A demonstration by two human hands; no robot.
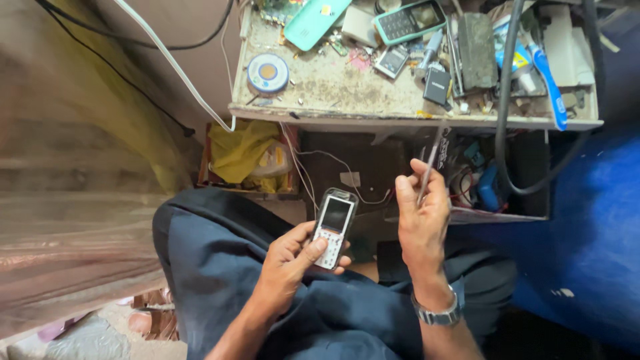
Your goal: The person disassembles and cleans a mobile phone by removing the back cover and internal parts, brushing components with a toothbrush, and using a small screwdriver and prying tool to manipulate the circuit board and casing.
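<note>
My left hand [293, 257] holds a small white keypad phone [333, 227] with a dark screen, the thumb resting on its keys. The phone is tilted upright above my lap. My right hand [420, 213], with a metal watch [437, 313] on the wrist, pinches a thin metal tool [432, 160] that points up toward the workbench edge. The two hands are apart, the tool to the right of the phone.
A dirty low workbench [333, 90] ahead carries a teal phone back [313, 23], a green-rimmed keypad phone [408, 20], a round solder tin [268, 72], a blue toothbrush [550, 80] and small parts. Under it lie cables, a yellow cloth [240, 150] and a thick black hose [503, 120].
</note>
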